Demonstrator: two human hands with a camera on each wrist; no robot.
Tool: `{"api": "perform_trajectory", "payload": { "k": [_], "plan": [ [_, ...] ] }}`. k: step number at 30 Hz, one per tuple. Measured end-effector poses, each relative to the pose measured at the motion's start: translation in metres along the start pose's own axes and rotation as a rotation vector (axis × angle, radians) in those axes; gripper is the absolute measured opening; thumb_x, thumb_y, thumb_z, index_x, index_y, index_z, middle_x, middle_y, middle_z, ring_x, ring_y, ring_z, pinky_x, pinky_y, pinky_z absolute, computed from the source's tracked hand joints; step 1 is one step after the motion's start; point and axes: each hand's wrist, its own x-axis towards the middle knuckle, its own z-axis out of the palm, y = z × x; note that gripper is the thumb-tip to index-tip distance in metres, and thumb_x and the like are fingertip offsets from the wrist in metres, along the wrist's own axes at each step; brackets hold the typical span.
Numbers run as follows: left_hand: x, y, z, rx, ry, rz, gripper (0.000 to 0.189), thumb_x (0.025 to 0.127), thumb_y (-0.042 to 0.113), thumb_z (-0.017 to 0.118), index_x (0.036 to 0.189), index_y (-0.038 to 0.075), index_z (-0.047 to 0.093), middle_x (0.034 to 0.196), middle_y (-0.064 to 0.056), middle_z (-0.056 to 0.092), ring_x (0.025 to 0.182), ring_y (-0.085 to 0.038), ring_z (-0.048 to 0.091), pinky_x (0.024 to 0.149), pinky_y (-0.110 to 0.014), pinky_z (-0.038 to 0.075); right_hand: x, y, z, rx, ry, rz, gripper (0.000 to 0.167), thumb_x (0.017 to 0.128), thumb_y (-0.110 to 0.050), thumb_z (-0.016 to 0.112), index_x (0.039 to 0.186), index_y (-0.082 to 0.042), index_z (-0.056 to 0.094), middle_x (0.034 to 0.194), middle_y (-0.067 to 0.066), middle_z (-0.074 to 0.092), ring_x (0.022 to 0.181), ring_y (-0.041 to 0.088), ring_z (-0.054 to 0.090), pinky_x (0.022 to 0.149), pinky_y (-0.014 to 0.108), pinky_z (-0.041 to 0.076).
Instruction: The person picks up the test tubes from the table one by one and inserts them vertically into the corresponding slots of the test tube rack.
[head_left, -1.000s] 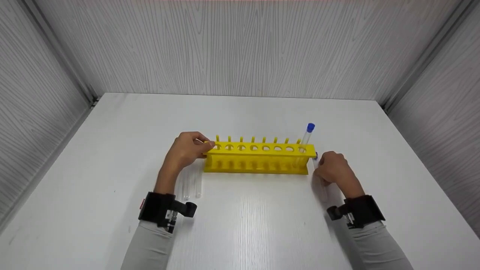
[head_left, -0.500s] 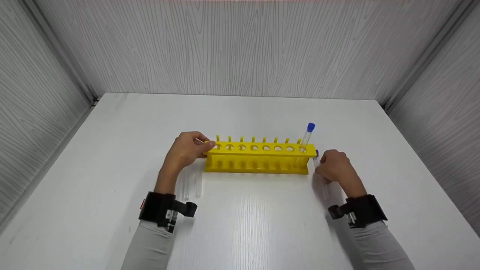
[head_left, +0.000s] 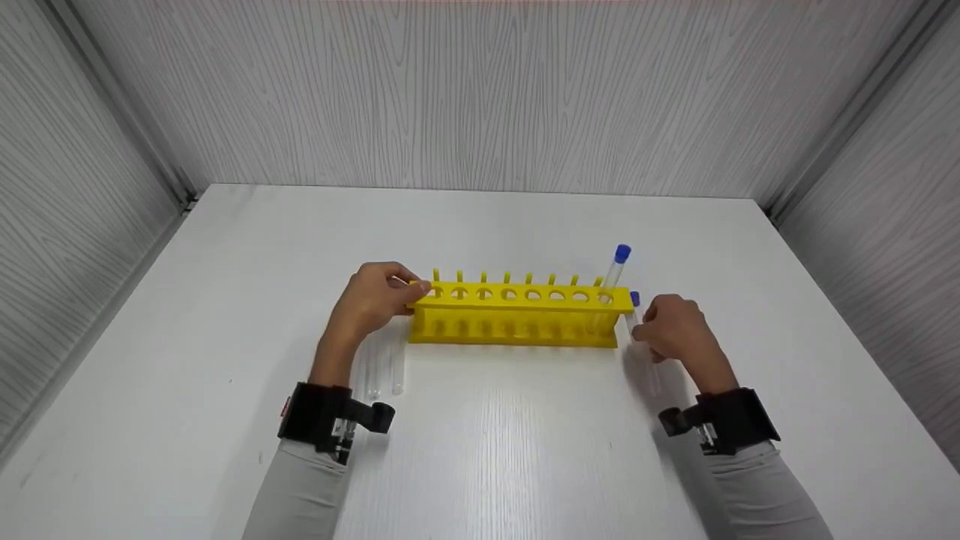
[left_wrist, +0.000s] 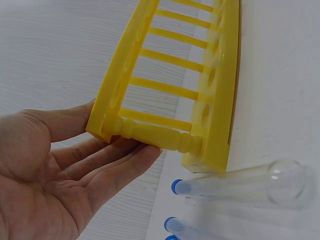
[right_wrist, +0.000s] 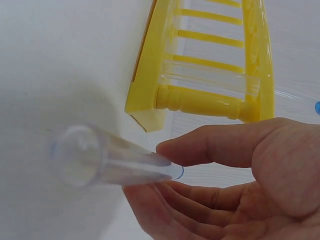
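Note:
A yellow test tube rack [head_left: 517, 331] stands mid-table. My left hand [head_left: 375, 300] grips its left end, thumb on the top bar and fingers behind it. In the rack's rightmost hole leans a clear test tube [head_left: 616, 268] with a blue cap. Just off the rack's right end, my right hand [head_left: 675, 328] pinches another blue-capped test tube [right_wrist: 82, 156] between thumb and fingers. Its rounded bottom points toward the camera in the right wrist view, and its cap is mostly hidden there.
Left of the rack, several blue-capped test tubes [left_wrist: 235, 187] lie on the white table [head_left: 525, 450], partly hidden by the left hand and forearm in the head view. Grey wood-grain panels [head_left: 480, 97] enclose the back and sides.
My right hand has shifted slightly away from me and to the right, carrying the pinched test tube with it. The left hand and the rack have stayed in place.

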Motion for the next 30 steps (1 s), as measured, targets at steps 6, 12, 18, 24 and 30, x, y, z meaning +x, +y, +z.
{"api": "perform_trajectory", "payload": {
  "k": [6,12,18,24,30],
  "plan": [
    [0.000,0.001,0.000,0.014,0.001,-0.012,0.036,0.099,0.032,0.066,0.124,0.006,0.066,0.127,-0.016,0.070,0.106,-0.030,0.074,0.104,-0.049,0.050,0.000,0.001,-0.003,-0.007,0.019,-0.023,0.048,0.092,-0.019,0.063,0.127,0.013,0.056,0.090,0.017,0.070,0.068,0.018,0.069,0.066,0.030,0.055],
    [0.001,0.001,0.001,0.015,0.006,-0.015,0.036,0.099,0.032,0.066,0.123,0.006,0.067,0.126,-0.016,0.070,0.105,-0.030,0.074,0.103,-0.048,0.050,-0.003,-0.002,-0.006,-0.002,0.025,-0.023,0.048,0.094,-0.021,0.062,0.129,0.012,0.056,0.090,0.016,0.070,0.069,0.018,0.068,0.067,0.030,0.055],
    [0.000,0.002,0.001,0.026,0.015,-0.024,0.034,0.099,0.032,0.066,0.123,0.007,0.067,0.125,-0.016,0.071,0.105,-0.030,0.074,0.104,-0.048,0.050,-0.010,-0.006,-0.009,0.004,0.039,-0.047,0.040,0.094,-0.021,0.063,0.119,0.010,0.059,0.089,0.016,0.070,0.069,0.019,0.068,0.064,0.028,0.052],
    [0.000,0.003,0.002,0.031,0.017,-0.036,0.035,0.099,0.033,0.066,0.123,0.007,0.068,0.125,-0.016,0.071,0.106,-0.030,0.074,0.104,-0.048,0.050,-0.016,-0.010,-0.013,0.025,0.059,-0.057,0.039,0.094,-0.021,0.064,0.119,0.009,0.058,0.092,0.017,0.070,0.068,0.017,0.068,0.064,0.028,0.053],
    [0.000,0.003,0.001,0.022,0.013,-0.030,0.035,0.099,0.033,0.066,0.123,0.007,0.067,0.126,-0.016,0.070,0.107,-0.030,0.073,0.104,-0.049,0.049,-0.021,-0.011,-0.015,0.044,0.096,-0.083,0.043,0.094,-0.022,0.064,0.122,0.009,0.057,0.095,0.020,0.071,0.068,0.018,0.069,0.064,0.028,0.055]
  ]
}}
